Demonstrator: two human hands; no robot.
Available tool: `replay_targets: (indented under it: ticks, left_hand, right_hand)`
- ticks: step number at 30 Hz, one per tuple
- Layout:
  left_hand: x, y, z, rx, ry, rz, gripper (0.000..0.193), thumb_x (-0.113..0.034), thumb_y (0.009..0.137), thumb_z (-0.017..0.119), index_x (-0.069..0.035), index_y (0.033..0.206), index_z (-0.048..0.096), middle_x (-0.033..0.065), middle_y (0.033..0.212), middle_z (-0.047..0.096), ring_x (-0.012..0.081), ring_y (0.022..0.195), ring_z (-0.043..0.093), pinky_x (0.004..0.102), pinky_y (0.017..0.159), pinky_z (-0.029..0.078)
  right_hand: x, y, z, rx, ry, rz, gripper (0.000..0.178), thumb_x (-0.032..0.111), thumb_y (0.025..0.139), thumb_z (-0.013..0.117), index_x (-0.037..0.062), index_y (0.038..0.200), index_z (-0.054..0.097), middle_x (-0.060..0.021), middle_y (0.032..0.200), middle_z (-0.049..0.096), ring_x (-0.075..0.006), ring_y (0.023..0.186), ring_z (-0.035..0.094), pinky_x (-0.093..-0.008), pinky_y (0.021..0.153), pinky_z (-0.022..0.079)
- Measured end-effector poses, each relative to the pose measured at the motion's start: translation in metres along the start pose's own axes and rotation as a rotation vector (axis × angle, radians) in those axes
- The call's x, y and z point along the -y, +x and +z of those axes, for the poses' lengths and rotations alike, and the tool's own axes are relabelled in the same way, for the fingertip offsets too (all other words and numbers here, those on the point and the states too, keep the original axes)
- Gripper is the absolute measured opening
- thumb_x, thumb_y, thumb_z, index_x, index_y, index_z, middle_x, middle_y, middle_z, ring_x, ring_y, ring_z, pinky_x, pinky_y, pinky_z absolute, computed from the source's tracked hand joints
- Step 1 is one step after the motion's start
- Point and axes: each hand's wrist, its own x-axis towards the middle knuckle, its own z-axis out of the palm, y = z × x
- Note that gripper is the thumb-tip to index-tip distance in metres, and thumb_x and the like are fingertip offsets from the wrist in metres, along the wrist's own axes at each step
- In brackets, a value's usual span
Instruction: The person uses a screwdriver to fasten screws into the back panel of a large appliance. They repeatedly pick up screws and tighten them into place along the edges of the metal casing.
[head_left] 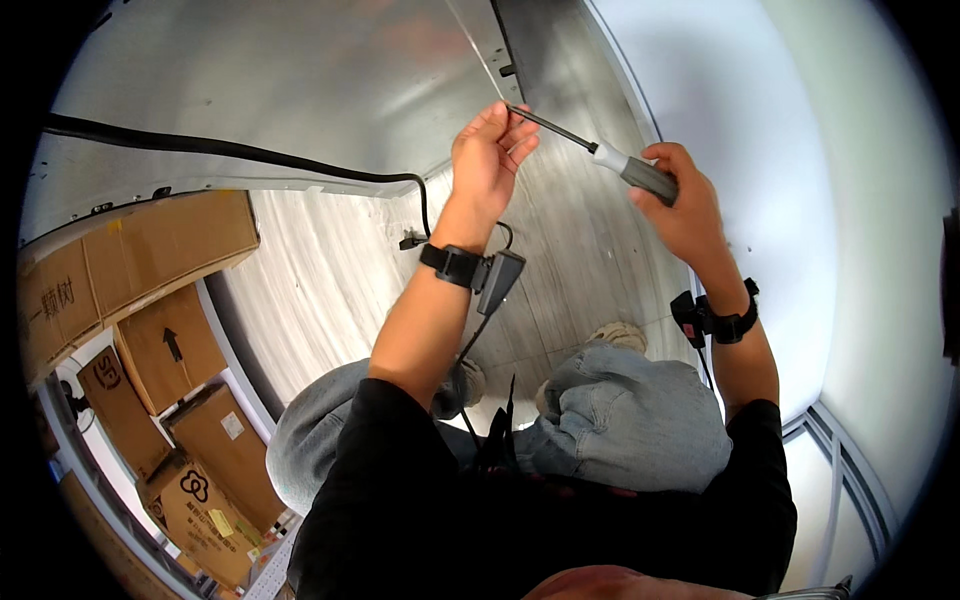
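Observation:
A screwdriver (562, 131) with a grey and white handle and a dark shaft slants across the upper middle. My right hand (690, 205) is wrapped around its handle. At the other end, the tip meets the thumb and forefinger of my left hand (487, 160), which are pinched together. Whatever small thing may lie between them is too small to make out. The other left fingers are loosely bent. Just beyond the fingertips is the lower edge of a large metal panel (330, 90), with small holes and a dark fitting (507, 71) near its corner.
A thick black cable (250, 152) runs along the panel and drops to a plug (410, 240) above the pale wood-look floor (320, 260). Cardboard boxes (170, 245) are stacked at the left. A smooth white surface (750, 150) rises close on the right. Both wrists wear black strapped devices with cords.

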Motion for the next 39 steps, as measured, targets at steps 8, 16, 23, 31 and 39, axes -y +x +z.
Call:
replay_targets:
  ticks: [8,16,23,31,39]
  left_hand:
    - [-0.016,0.026,0.026,0.025,-0.027,-0.042,0.018,-0.023,0.095,0.054,-0.006,0.098,0.060,0.0011,0.087,0.060,0.0110,0.073,0.055,0.0246,0.066,0.049]
    - [-0.009,0.031,0.028,0.084,-0.035,-0.026,0.018,-0.022,0.095,0.054,-0.009,0.105,0.061,-0.0014,0.088,0.062,0.0071,0.070,0.055,0.0235,0.063,0.048]
    - [-0.014,0.031,0.032,0.073,-0.060,-0.033,0.017,-0.021,0.094,0.054,-0.009,0.104,0.061,-0.0016,0.087,0.061,0.0066,0.069,0.054,0.0233,0.063,0.047]
    - [-0.019,0.032,0.031,0.050,0.009,-0.037,0.017,-0.021,0.094,0.054,-0.007,0.102,0.061,-0.0016,0.085,0.061,0.0074,0.068,0.054,0.0236,0.064,0.047]
    - [-0.022,0.021,0.027,0.268,0.145,-0.083,0.025,-0.023,0.097,0.046,-0.001,0.105,0.058,0.0077,0.096,0.065,0.0143,0.080,0.062,0.0254,0.066,0.051]
  right_hand:
    - [-0.009,-0.016,0.051,0.074,0.394,0.044,0.034,0.016,0.083,0.066,0.0031,0.107,0.046,-0.0105,0.088,0.060,-0.0194,0.084,0.060,-0.0321,0.074,0.045]
    - [0.008,-0.025,0.067,0.115,0.533,0.134,0.033,0.019,0.088,0.063,0.0028,0.105,0.040,-0.0071,0.081,0.057,-0.0103,0.064,0.055,-0.0267,0.055,0.044]
    - [0.016,-0.024,0.068,0.106,0.602,0.122,0.031,0.019,0.089,0.061,0.0015,0.103,0.039,-0.0074,0.078,0.056,-0.0108,0.059,0.054,-0.0257,0.053,0.044]
    - [0.016,-0.020,0.069,0.183,0.709,0.191,0.032,0.021,0.090,0.060,0.0006,0.106,0.040,-0.0067,0.079,0.055,-0.0090,0.058,0.055,-0.0237,0.048,0.042]
    - [0.020,-0.020,0.063,0.241,0.935,0.309,0.026,0.024,0.094,0.052,0.0018,0.106,0.046,-0.0080,0.084,0.059,-0.0118,0.059,0.056,-0.0250,0.050,0.042]
